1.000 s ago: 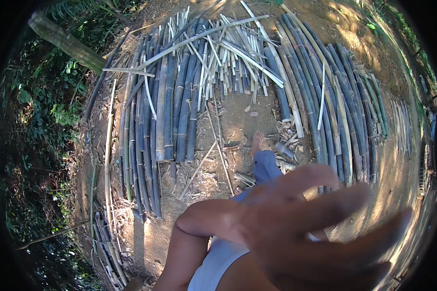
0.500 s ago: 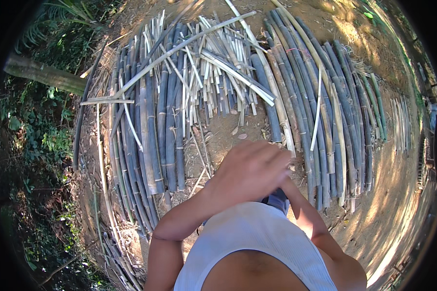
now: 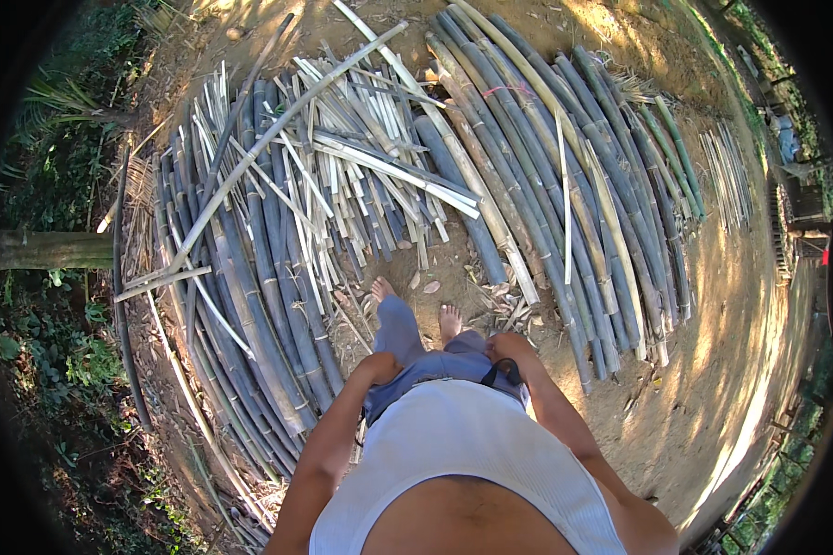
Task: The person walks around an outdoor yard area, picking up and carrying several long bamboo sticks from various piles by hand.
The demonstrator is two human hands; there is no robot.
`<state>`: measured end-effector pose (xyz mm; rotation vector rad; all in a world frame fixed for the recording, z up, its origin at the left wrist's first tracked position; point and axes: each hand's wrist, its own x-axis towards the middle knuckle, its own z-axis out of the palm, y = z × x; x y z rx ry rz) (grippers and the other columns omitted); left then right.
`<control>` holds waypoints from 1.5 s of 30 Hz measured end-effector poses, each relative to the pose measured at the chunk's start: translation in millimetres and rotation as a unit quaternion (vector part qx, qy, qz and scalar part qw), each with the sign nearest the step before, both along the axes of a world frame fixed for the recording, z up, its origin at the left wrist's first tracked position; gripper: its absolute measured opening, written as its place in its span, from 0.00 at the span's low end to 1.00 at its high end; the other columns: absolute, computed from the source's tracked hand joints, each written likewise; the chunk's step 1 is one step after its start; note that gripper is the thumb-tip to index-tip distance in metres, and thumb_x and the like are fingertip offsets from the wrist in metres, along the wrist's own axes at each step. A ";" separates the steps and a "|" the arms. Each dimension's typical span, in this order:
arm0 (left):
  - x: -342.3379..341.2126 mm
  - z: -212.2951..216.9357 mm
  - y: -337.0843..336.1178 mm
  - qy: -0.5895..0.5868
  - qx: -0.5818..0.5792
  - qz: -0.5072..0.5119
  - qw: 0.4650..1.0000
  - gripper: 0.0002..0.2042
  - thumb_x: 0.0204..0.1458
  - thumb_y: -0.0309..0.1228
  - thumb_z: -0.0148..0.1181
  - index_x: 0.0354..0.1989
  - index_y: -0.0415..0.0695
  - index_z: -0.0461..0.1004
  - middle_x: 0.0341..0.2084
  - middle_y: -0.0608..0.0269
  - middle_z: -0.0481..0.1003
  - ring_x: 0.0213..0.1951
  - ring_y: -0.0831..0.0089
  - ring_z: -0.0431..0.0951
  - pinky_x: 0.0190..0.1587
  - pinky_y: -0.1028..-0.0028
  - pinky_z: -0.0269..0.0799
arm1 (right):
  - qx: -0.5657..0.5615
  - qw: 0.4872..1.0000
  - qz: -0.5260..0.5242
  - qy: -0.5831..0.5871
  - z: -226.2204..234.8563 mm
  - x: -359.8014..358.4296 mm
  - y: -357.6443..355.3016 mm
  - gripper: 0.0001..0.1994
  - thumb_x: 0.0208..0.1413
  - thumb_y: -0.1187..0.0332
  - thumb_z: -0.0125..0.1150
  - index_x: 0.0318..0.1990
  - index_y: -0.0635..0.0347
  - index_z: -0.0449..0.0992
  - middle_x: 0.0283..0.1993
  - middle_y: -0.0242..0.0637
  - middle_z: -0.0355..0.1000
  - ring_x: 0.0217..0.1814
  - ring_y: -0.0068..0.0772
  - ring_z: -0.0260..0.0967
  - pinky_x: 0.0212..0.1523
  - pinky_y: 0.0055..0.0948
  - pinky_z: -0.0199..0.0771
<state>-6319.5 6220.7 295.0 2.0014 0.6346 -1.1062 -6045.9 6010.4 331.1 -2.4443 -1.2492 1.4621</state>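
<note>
Through the head camera I see both arms reaching down and forward along the sides of the white top (image 3: pixel 463 435), elbows slightly bent: the left hand (image 3: pixel 379 368) is at the left hip and the right hand (image 3: pixel 511 348) near the front of the waist, each against the blue-grey trousers (image 3: pixel 421 368). The fingers look curled (I cannot tell whether either hand grips cloth or how far it is open). I count one pair of trousers, worn, just below the top, and two bare feet, the left foot (image 3: pixel 382 289) ahead of the right foot (image 3: pixel 450 322). Two large groups of bamboo flank them, the left poles (image 3: pixel 264 319) and the right poles (image 3: pixel 565 203), each over ten; two green poles (image 3: pixel 677 153) lie at the right group's outer side. One heap of pale strips (image 3: pixel 379 176) lies ahead, and one long pale pole (image 3: pixel 287 117) slants over the left group. Room around the feet is narrow; wider bare ground (image 3: pixel 703 388) opens to the right, while greenery (image 3: pixel 55 370) borders the left.
</note>
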 end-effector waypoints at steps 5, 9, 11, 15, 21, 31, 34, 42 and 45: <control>-28.7 0.9 74.7 -0.026 -0.214 0.054 0.975 0.17 0.56 0.40 0.52 0.39 0.39 0.79 0.28 0.55 0.80 0.30 0.67 0.77 0.36 0.64 0.72 | -0.015 0.999 0.050 -0.005 -4.4 -13.7 75.0 0.09 0.51 0.62 0.63 0.36 0.51 0.84 0.35 0.44 0.79 0.42 0.51 0.77 0.45 0.45 0.76; -21.0 7.3 97.1 0.081 -0.351 0.081 0.929 0.17 0.57 0.42 0.54 0.38 0.40 0.79 0.23 0.65 0.76 0.26 0.75 0.70 0.28 0.68 0.67 | -0.074 0.989 0.114 0.064 -37.6 -13.2 101.9 0.08 0.51 0.63 0.62 0.36 0.50 0.84 0.34 0.41 0.80 0.40 0.47 0.78 0.44 0.42 0.77; -34.3 -30.5 93.0 0.124 -0.394 0.054 0.909 0.17 0.57 0.43 0.55 0.40 0.41 0.79 0.24 0.66 0.76 0.27 0.75 0.73 0.28 0.71 0.71 | -0.086 0.977 0.119 0.154 -47.4 -2.2 131.9 0.09 0.53 0.61 0.60 0.39 0.49 0.82 0.39 0.42 0.79 0.43 0.50 0.77 0.47 0.43 0.76; 2.9 -52.5 88.9 0.258 -0.460 0.048 0.848 0.16 0.56 0.42 0.59 0.41 0.41 0.79 0.24 0.67 0.77 0.27 0.71 0.79 0.29 0.73 0.79 | 0.037 0.985 0.022 0.168 -132.6 24.8 163.5 0.08 0.54 0.64 0.60 0.39 0.49 0.82 0.33 0.36 0.80 0.36 0.42 0.78 0.39 0.38 0.77; 37.5 -229.9 14.3 0.209 -0.551 0.106 0.801 0.21 0.53 0.51 0.62 0.27 0.42 0.79 0.18 0.64 0.77 0.22 0.74 0.79 0.24 0.72 0.74 | 0.025 0.998 0.035 -0.039 -411.8 102.0 239.6 0.19 0.52 0.62 0.65 0.51 0.58 0.74 0.49 0.50 0.73 0.54 0.52 0.69 0.52 0.45 0.73; 83.5 -287.7 -29.4 0.287 -0.577 0.325 0.692 0.23 0.52 0.53 0.66 0.33 0.40 0.81 0.23 0.64 0.77 0.24 0.76 0.79 0.29 0.74 0.76 | 0.003 0.951 0.045 -0.306 -622.5 243.3 319.3 0.18 0.59 0.65 0.55 0.57 0.49 0.67 0.50 0.41 0.74 0.50 0.44 0.75 0.51 0.48 0.71; 69.9 -298.7 -3.9 0.258 -0.508 0.422 0.705 0.21 0.53 0.49 0.66 0.35 0.40 0.81 0.23 0.66 0.76 0.25 0.77 0.78 0.30 0.76 0.76 | 0.066 0.995 -0.038 -0.064 -602.3 207.5 305.7 0.19 0.60 0.66 0.54 0.59 0.52 0.66 0.48 0.47 0.75 0.48 0.51 0.75 0.48 0.47 0.74; 134.8 -341.1 112.0 0.025 -0.238 0.784 0.572 0.22 0.66 0.44 0.49 0.59 0.40 0.66 0.44 0.56 0.75 0.46 0.68 0.78 0.47 0.67 0.76 | 0.036 0.961 -0.270 0.050 -390.0 80.9 216.4 0.14 0.63 0.53 0.54 0.41 0.52 0.77 0.25 0.46 0.73 0.28 0.52 0.74 0.31 0.46 0.73; 165.2 -345.1 135.6 -0.079 -0.258 0.816 0.511 0.27 0.65 0.53 0.46 0.61 0.41 0.65 0.51 0.55 0.72 0.53 0.66 0.74 0.50 0.65 0.74 | 0.022 0.947 -0.313 0.068 -326.4 48.7 181.1 0.14 0.62 0.53 0.56 0.42 0.52 0.77 0.27 0.45 0.75 0.29 0.52 0.75 0.31 0.45 0.74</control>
